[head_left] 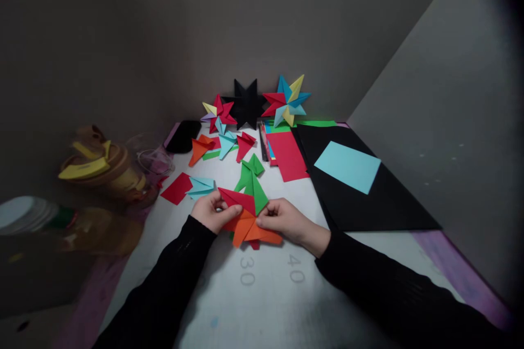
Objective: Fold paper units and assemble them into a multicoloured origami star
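Observation:
A folded paper piece [241, 200] in red, green and orange is held up over the white mat between both hands. My left hand [213, 211] pinches its red part from the left, thumb on top. On the right, my right hand [286, 222] pinches its edge where the green and orange parts meet. The orange points [257, 232] spread out below the fingers. Just beyond, a green folded unit [250, 170] touches or overlaps the held piece; I cannot tell which. A light blue folded unit [200, 186] lies beside my left hand.
Finished paper stars [287, 100] lean on the back wall. Folded units [227, 144] and red sheets [287, 156] lie behind the hands. A light blue sheet [347, 167] rests on a black board [393, 207] at right. A jar [82, 223] and pot [118, 166] stand left.

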Demonstrator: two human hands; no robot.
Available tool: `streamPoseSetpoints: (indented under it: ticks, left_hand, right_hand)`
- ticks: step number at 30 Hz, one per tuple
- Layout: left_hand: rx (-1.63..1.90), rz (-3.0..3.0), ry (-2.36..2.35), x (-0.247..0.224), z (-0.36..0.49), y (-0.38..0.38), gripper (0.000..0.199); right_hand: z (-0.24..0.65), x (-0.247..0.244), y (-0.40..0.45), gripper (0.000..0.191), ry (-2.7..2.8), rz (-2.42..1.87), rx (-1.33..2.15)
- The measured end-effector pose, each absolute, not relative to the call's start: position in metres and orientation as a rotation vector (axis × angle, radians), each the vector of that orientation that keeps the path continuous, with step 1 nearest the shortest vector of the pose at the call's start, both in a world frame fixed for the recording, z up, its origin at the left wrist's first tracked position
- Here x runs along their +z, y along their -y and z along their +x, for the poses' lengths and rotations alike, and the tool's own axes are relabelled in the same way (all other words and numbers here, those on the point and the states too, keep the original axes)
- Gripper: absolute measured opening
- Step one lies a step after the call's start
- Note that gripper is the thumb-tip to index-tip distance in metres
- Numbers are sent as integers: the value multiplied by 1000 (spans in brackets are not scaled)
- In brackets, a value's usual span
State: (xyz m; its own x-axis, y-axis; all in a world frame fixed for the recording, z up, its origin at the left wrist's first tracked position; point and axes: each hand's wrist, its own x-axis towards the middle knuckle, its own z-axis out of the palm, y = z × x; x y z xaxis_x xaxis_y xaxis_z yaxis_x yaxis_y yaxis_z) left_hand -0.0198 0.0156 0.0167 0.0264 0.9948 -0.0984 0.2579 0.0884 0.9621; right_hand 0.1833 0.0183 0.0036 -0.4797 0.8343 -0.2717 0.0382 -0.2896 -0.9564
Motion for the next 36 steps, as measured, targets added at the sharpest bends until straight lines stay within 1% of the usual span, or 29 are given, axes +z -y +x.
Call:
streamPoseSetpoints:
  ticks: [3,6,7,11,13,16,21,26,28,33,36]
  left_hand:
    - [982,1319,-1410,18,-19,-15,34]
    - [969,1288,-1383,17,-20,-17,34]
    - [964,1280,-1372,17,-21,-17,34]
    - [964,1288,-1382,19,-19,-16,32]
    - [962,1325,-1396,23,-17,-14,29]
    - [921,1398,-1381,29,-15,-11,24]
    - [882,1447,-1369,31,-10,-8,23]
    - [1108,1354,-1483,34,-16,-12,28]
    - [1170,1430,-1559,39,-22,-15,27]
    - [1065,1849,-1539,50,-32,-15,15]
    - [1011,1941,-1496,49,-30,-14,10]
  right_hand:
    - [183,2,-19,22,1348,-1113,1821]
    - [182,1,-20,19,1272,-1001,1860]
    - [182,1,-20,21,1255,-952,1875]
    - [181,4,-20,41,1252,-800,1957]
    - [181,6,-20,44,1239,-785,1996]
    - [180,8,-19,38,1248,-870,1986]
    - [179,13,-17,25,1440,-986,1880]
    - [178,12,-17,26,1336,-1033,1766]
    - [179,10,-18,27,1315,-1030,1726]
    - [182,6,-21,30,1307,-1027,1704]
    - [183,5,-22,30,1300,-1039,1681]
